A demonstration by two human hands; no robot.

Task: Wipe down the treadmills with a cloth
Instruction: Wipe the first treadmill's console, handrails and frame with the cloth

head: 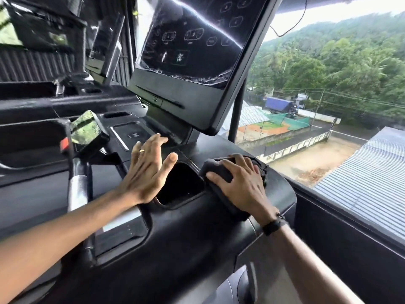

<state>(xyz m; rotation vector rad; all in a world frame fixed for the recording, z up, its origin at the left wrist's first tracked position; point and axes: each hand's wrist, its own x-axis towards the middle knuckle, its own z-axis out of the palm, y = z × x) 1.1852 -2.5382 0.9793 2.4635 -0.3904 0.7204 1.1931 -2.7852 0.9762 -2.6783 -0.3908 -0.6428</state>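
Cloth point(221, 172) under flat right hand point(243, 185) on treadmill console point(186, 233); left hand point(146, 170) spread, empty.

Dark grey cloth point(221, 170) on the black treadmill console point(197, 233); red tab point(64, 144); gold ring point(142, 150).

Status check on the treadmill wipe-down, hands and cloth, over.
Right hand flat on dark grey cloth, pressing it to black plastic treadmill console. Left hand open, empty. Nothing in the way.
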